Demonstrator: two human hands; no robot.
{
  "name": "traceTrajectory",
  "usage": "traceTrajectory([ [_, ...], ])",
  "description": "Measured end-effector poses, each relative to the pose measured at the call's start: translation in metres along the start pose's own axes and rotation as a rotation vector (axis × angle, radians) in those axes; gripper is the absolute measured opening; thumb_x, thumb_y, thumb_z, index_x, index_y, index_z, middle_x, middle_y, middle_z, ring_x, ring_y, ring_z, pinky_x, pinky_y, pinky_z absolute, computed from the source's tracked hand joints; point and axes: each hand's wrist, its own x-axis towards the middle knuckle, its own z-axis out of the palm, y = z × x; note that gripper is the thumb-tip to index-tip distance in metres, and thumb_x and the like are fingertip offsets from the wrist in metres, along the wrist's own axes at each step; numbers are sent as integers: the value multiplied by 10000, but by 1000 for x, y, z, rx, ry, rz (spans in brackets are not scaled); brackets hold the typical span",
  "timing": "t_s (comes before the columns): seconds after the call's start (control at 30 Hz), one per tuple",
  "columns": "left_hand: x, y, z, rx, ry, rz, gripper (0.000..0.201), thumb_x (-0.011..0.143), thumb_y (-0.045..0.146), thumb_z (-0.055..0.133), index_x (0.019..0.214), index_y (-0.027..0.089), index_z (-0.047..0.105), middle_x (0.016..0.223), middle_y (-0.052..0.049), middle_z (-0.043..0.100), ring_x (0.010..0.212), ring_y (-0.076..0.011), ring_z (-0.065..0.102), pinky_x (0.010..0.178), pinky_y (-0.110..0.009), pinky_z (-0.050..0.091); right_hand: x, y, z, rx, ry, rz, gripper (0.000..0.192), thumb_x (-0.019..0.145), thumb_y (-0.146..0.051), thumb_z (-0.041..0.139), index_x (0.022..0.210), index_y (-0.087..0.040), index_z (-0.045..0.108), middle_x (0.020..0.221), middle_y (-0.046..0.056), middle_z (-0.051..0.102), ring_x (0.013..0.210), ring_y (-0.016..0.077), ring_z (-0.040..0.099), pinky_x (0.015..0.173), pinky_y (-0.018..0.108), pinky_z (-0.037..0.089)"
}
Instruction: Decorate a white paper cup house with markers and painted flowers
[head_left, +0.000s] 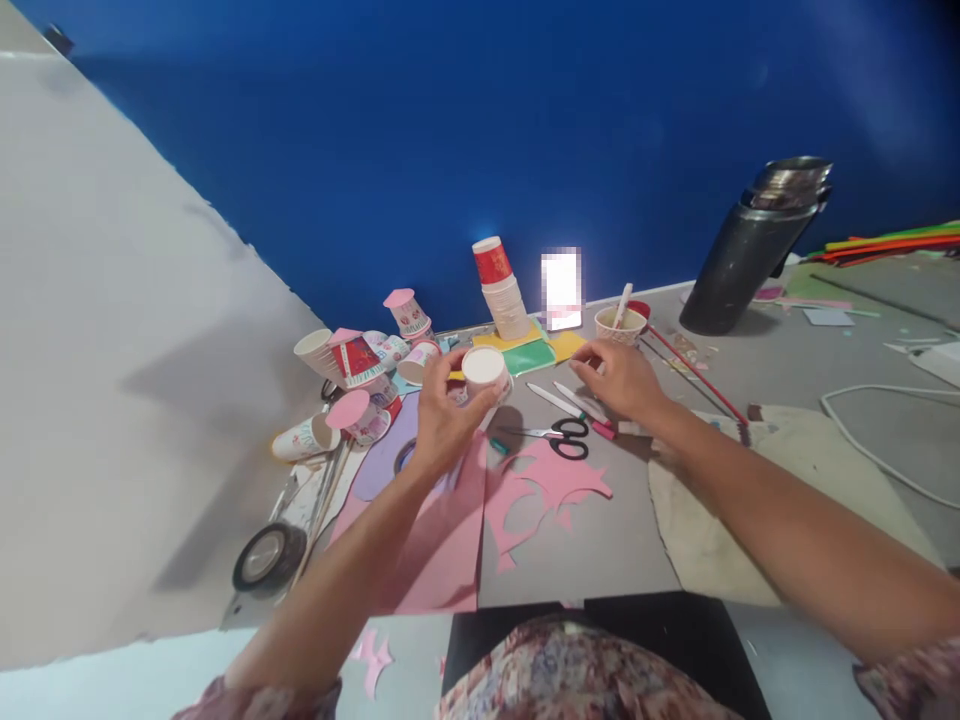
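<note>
My left hand (444, 405) is wrapped round a small white paper cup (486, 370), its pale round end turned up. To the right, my right hand (619, 378) hovers above two white markers (555, 400), thumb and forefinger drawn together; anything between them is too small to make out. Black-handled scissors (570, 438) lie between my hands, beside a green marker cap (499, 446). Nearer me are cut pink paper scraps (555, 475) and a pink sheet (442, 560). A roll of tape (405, 455) on purple paper (379, 460) is partly hidden by my left arm.
Several decorated cups with pink tops (358, 410) crowd the left side. Behind stand a cup stack (504, 295), a bright phone screen (562, 285) and a cup with a marker (619, 325). A black flask (742, 260), beige cloth (795, 500) and white cable (862, 450) are right.
</note>
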Motion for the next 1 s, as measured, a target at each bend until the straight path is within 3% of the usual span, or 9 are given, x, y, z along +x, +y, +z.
traceTrajectory([
  [0.13, 33, -3, 20, 165, -46, 86, 435, 771, 334, 804, 1164, 218, 655, 1206, -84, 647, 1120, -257, 626, 956, -411, 545, -4, -2, 7, -74, -153, -23, 262, 919, -423, 737, 1025, -185, 768, 1042, 120, 766, 990, 299, 704, 781, 370, 519],
  [0.3, 71, -27, 54, 242, -91, -49, 367, 778, 249, 795, 1086, 212, 600, 1117, -70, 619, 1088, -252, 600, 966, -404, 503, -13, -6, 19, -154, -232, -96, 287, 922, -358, 747, 1135, -167, 757, 1163, 171, 716, 1108, 334, 652, 830, 382, 515],
  [0.47, 81, -46, 73, 270, -66, -81, 360, 791, 228, 783, 1067, 217, 551, 1141, -82, 605, 1128, -268, 590, 1031, -431, 473, -10, -6, 14, -163, -240, -139, 228, 972, -223, 624, 1117, -116, 763, 1136, 208, 701, 1119, 355, 635, 884, 423, 506],
  [0.6, 81, -55, 79, 287, -78, -86, 398, 825, 215, 760, 1150, 210, 531, 1237, -126, 610, 1216, -301, 582, 1090, -473, 462, -15, -24, 6, -65, -358, -314, 147, 952, -329, 715, 1006, -214, 790, 1082, 103, 751, 1092, 281, 658, 906, 363, 509],
  [0.67, 79, -56, 80, 290, -100, -98, 492, 829, 209, 761, 1250, 182, 508, 1328, -176, 594, 1283, -334, 572, 1125, -509, 449, -20, -34, 3, -28, -439, -398, 116, 894, -361, 799, 934, -253, 797, 1026, 50, 770, 1040, 239, 675, 898, 323, 509],
  [0.73, 73, -50, 79, 305, -133, -61, 626, 812, 177, 766, 1361, 157, 466, 1444, -220, 542, 1408, -379, 503, 1193, -556, 395, -22, -39, 1, -42, -444, -388, 125, 931, -368, 758, 955, -252, 797, 1046, 59, 776, 1058, 246, 678, 869, 326, 502],
  [0.83, 52, -31, 71, 390, -229, 220, 672, 815, 81, 686, 1439, 179, 457, 1558, -203, 458, 1559, -402, 340, 1280, -597, 280, -20, -33, -3, -135, -368, -235, 231, 994, -379, 653, 1077, -202, 777, 1100, 131, 764, 1056, 305, 682, 763, 361, 471],
  [0.9, 30, -15, 61, 439, -342, 366, 514, 863, 97, 643, 1357, 198, 541, 1455, -179, 531, 1460, -394, 465, 1227, -587, 365, -16, -25, -4, -194, -341, -141, 281, 974, -392, 674, 1125, -172, 762, 1087, 157, 761, 991, 328, 693, 700, 367, 439],
  [1.0, -10, 5, 40, 491, -512, 418, 343, 892, 264, 707, 1204, 159, 611, 1220, -180, 614, 1193, -409, 620, 1030, -578, 523, -11, -13, -4, -245, -349, -61, 328, 887, -392, 778, 1117, -159, 761, 1029, 147, 766, 875, 328, 700, 642, 365, 400],
])
